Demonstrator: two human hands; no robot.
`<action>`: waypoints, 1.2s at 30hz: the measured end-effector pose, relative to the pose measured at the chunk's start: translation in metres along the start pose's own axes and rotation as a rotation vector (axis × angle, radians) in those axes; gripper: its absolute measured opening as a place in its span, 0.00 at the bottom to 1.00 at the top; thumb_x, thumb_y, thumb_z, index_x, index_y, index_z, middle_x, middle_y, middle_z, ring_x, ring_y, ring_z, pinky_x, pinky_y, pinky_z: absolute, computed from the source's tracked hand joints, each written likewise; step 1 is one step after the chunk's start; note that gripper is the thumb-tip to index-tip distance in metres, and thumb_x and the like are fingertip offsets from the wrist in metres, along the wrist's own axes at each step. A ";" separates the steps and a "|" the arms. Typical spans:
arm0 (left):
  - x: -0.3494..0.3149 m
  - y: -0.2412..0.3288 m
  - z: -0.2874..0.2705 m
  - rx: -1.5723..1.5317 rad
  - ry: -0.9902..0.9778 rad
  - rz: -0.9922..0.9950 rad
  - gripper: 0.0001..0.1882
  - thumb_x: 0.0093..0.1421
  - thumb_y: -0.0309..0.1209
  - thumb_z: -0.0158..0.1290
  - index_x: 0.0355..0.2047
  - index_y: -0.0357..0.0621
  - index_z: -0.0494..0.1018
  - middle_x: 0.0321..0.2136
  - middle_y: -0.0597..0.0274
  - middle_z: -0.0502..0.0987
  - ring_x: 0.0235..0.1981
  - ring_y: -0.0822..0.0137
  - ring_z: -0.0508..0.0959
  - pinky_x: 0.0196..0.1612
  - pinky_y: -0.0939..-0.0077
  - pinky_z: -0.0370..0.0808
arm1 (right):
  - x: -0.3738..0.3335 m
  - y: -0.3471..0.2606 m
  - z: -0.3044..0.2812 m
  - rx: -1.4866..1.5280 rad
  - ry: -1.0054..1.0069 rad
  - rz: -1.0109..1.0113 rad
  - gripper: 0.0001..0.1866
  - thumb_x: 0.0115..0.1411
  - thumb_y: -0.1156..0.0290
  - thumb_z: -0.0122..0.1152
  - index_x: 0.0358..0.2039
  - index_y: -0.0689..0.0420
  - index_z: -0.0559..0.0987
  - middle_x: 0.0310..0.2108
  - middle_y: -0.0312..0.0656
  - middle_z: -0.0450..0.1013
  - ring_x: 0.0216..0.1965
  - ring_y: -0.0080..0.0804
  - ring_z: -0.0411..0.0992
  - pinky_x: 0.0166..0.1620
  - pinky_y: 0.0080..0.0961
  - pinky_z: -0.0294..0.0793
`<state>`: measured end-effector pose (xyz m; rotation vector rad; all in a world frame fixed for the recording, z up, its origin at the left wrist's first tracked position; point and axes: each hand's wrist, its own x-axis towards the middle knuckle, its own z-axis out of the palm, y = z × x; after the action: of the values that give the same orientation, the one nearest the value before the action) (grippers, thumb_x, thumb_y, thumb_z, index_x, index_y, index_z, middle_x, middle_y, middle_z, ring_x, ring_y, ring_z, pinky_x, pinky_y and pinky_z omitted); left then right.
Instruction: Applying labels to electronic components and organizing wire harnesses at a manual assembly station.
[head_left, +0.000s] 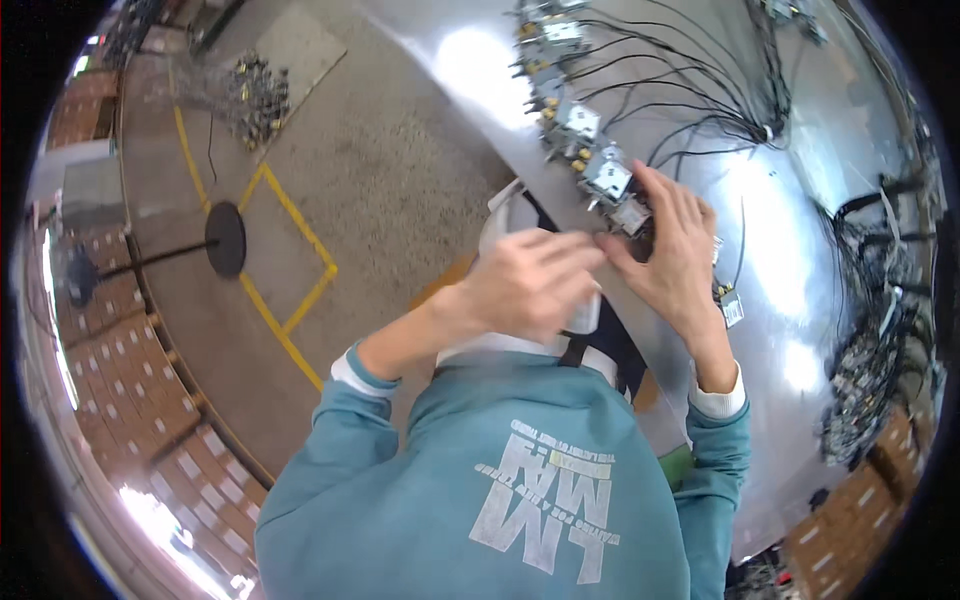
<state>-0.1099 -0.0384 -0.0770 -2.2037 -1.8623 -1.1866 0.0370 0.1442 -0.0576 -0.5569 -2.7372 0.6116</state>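
Observation:
On the metal table (790,225), a curved row of small lock-like metal units (582,122) with black cables (690,85) runs along the left edge. My right hand (678,255) is curled around the lock-like metal part (630,216) at the near end of this row, thumb on the near side and fingers over the far side. Its palm hides some of the part. Close to the right thumb, over the table's edge, is my left hand (535,285). Motion smears its fingers, and whatever they might hold cannot be made out.
Another small metal unit (732,306) lies beside my right wrist. Cabled parts are heaped (860,385) at the table's right side, near cartons (850,525). To the left are a round-based stand (226,240), parts on the floor (257,100) and stacked cartons (130,390).

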 end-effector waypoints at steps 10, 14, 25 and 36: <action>0.030 -0.083 -0.054 -0.107 0.052 -0.311 0.10 0.73 0.30 0.54 0.39 0.36 0.80 0.50 0.49 0.86 0.63 0.48 0.80 0.62 0.58 0.76 | -0.024 0.006 -0.016 0.054 -0.129 -0.070 0.42 0.51 0.63 0.75 0.68 0.53 0.72 0.61 0.41 0.73 0.60 0.44 0.70 0.67 0.44 0.64; 0.036 -0.092 -0.056 -0.147 -0.047 -0.330 0.12 0.71 0.28 0.55 0.49 0.36 0.84 0.49 0.43 0.85 0.59 0.48 0.83 0.57 0.59 0.80 | -0.035 0.018 -0.036 0.089 -0.195 -0.059 0.41 0.50 0.64 0.75 0.67 0.52 0.73 0.62 0.41 0.73 0.61 0.44 0.70 0.68 0.43 0.65; 0.045 -0.069 -0.036 -0.328 -0.176 -0.190 0.11 0.69 0.24 0.57 0.49 0.36 0.83 0.43 0.49 0.88 0.34 0.55 0.89 0.36 0.66 0.84 | -0.051 0.009 -0.041 0.334 -0.119 0.210 0.34 0.53 0.77 0.74 0.63 0.57 0.75 0.63 0.44 0.74 0.66 0.41 0.71 0.68 0.39 0.70; 0.076 -0.048 -0.039 -0.573 -0.198 -0.200 0.07 0.71 0.29 0.60 0.45 0.39 0.81 0.25 0.56 0.84 0.23 0.63 0.85 0.28 0.67 0.80 | -0.042 -0.075 0.035 0.930 0.452 0.443 0.20 0.64 0.81 0.71 0.52 0.61 0.73 0.48 0.40 0.76 0.48 0.24 0.78 0.50 0.23 0.79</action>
<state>-0.1709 0.0209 -0.0286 -2.5277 -2.0563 -1.7896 0.0391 0.0517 -0.0622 -0.8891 -1.6417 1.5069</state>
